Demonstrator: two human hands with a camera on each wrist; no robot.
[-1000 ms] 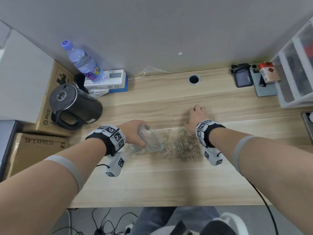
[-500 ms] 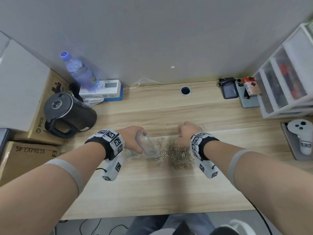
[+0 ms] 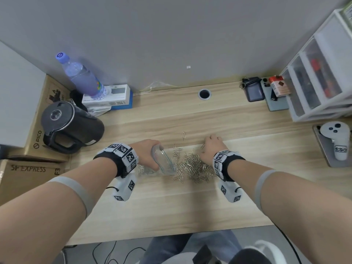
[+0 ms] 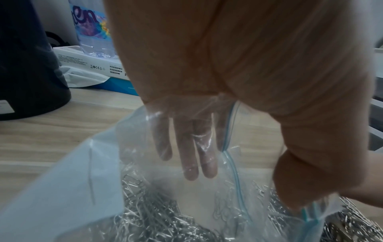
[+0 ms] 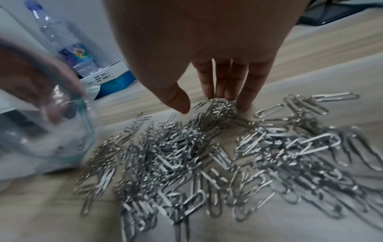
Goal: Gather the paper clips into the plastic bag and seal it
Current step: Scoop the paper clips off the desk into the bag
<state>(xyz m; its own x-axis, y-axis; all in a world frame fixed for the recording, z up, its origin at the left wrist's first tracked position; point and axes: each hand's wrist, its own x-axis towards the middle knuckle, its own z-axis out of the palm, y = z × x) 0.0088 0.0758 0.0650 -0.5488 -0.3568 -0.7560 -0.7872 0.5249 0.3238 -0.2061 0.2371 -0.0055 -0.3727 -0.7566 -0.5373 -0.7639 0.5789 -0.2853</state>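
A heap of silver paper clips (image 3: 194, 166) lies mid-desk, and one stray clip (image 3: 183, 135) sits behind it. My left hand (image 3: 146, 153) holds the clear zip bag (image 3: 163, 162) with its mouth wide and facing the heap. Its fingers (image 4: 194, 147) are inside the plastic bag (image 4: 103, 180) and its thumb (image 4: 300, 180) pinches the blue zip edge. Several clips (image 4: 155, 212) lie in the bag. My right hand (image 5: 203, 103) is at the far side of the heap (image 5: 207, 155), straight fingertips pressing on a clump of clips, holding none.
A black kettle (image 3: 70, 128), a water bottle (image 3: 82, 77) and cardboard boxes stand at the left. A white drawer unit (image 3: 320, 77) and a white controller (image 3: 339, 141) are at the right. A cable hole (image 3: 204, 94) is at the back.
The right hand has drawn back from the far desk toward the heap, dragging clips with it. The left hand keeps holding the bag in place. The head view has tilted up.
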